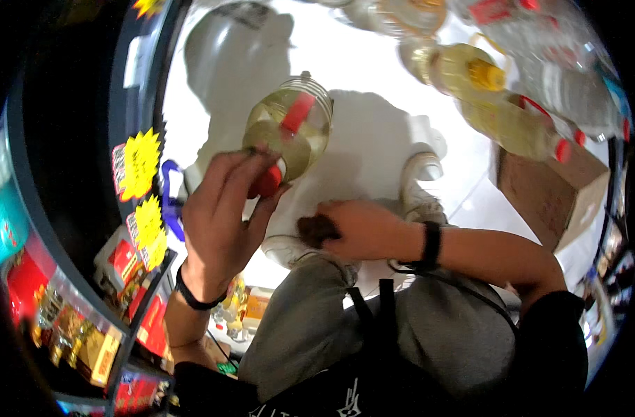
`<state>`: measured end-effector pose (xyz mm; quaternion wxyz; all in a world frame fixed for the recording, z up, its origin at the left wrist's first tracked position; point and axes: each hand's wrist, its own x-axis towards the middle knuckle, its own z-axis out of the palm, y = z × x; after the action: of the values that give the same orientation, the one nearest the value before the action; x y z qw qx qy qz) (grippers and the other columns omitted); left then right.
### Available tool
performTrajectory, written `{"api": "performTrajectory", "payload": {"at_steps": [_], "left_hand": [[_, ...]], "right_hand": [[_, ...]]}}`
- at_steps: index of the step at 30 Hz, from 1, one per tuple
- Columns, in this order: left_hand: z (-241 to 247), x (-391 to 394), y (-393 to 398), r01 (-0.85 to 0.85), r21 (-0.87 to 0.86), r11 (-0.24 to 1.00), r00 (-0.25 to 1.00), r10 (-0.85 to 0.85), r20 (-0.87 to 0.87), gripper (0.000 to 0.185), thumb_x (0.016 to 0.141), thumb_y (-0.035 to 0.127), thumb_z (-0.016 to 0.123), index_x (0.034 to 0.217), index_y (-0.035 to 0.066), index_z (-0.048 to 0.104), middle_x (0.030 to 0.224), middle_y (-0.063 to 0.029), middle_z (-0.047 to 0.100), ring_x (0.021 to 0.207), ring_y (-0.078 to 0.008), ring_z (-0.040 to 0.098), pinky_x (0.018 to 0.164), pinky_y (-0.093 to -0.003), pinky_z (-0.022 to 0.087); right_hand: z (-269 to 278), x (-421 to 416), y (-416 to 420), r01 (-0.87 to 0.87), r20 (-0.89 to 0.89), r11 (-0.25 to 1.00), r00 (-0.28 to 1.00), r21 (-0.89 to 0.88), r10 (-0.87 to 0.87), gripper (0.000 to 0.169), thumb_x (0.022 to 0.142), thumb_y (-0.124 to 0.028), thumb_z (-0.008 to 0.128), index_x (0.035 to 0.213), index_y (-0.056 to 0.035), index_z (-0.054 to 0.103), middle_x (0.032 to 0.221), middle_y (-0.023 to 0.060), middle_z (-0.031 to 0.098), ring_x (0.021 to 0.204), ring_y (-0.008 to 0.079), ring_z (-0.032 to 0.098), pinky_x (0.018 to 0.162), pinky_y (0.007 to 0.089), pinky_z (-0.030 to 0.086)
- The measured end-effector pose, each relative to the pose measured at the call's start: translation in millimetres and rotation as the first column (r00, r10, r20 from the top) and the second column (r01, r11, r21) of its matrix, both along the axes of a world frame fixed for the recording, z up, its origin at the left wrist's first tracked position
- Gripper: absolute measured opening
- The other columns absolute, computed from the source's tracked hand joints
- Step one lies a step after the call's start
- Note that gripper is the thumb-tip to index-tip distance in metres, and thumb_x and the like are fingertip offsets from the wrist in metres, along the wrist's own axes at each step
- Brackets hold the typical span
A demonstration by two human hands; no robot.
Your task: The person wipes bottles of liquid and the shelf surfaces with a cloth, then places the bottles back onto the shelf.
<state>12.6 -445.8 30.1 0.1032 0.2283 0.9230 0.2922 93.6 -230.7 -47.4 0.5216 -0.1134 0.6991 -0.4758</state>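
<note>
My left hand (234,193) has its fingers around the red cap (267,182) of a large clear plastic bottle of pale yellow liquid (291,125). The bottle has a red label or handle part on its side, blurred, and its cap end points towards me. To the right, my right hand (356,229) is closed around a dark brown crumpled thing, perhaps a cloth (317,232), below the bottle and apart from it. Black bands circle both wrists.
Yellow oil bottles (505,125) and clear bottles with red caps (568,94) stand at the upper right, beside a cardboard box (552,193). Shelves with packaged goods and yellow starburst price tags (140,164) line the left. My shoes (422,187) are on the pale floor.
</note>
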Motion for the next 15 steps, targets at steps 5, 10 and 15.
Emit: {"api": "performTrajectory", "payload": {"at_steps": [5, 10, 15], "left_hand": [[-14.1, 4.1, -43.6, -0.395, -0.013, 0.919, 0.918, 0.394, -0.055, 0.052, 0.066, 0.005, 0.092, 0.114, 0.005, 0.072, 0.101, -0.0094, 0.066, 0.091, -0.0253, 0.066, 0.081, -0.0351, 0.056], [-32.2, 10.6, -54.9, -0.446, 0.131, 0.885, 0.874, 0.462, -0.150, 0.058, 0.065, 0.007, 0.093, 0.119, 0.009, 0.073, 0.113, -0.0090, 0.063, 0.103, -0.0256, 0.065, 0.084, -0.0361, 0.056], [-31.3, 10.7, -58.4, -0.402, 0.085, 0.912, 0.907, 0.409, -0.099, 0.060, 0.065, 0.008, 0.093, 0.121, 0.009, 0.072, 0.120, -0.0119, 0.064, 0.109, -0.0293, 0.066, 0.088, -0.0376, 0.056]], "right_hand": [[-8.5, -35.3, 23.4, 0.051, -0.095, 0.992, 0.995, 0.112, -0.040, 0.052, 0.087, -0.008, 0.067, 0.136, -0.0038, 0.052, 0.109, 0.0187, 0.074, 0.091, 0.0284, 0.076, 0.080, 0.0410, 0.059], [-14.3, -99.3, 0.9, 0.602, 0.223, 0.786, 0.792, -0.139, -0.568, 0.038, 0.095, -0.007, 0.056, 0.133, -0.0036, 0.057, 0.097, 0.0045, 0.070, 0.090, 0.0093, 0.066, 0.079, 0.0279, 0.055], [-16.2, -151.6, -36.7, 0.431, -0.163, 0.853, 0.857, -0.294, -0.489, 0.026, 0.094, -0.007, 0.059, 0.118, -0.0008, 0.064, 0.110, 0.0059, 0.063, 0.094, 0.0143, 0.062, 0.084, 0.0277, 0.051]]}}
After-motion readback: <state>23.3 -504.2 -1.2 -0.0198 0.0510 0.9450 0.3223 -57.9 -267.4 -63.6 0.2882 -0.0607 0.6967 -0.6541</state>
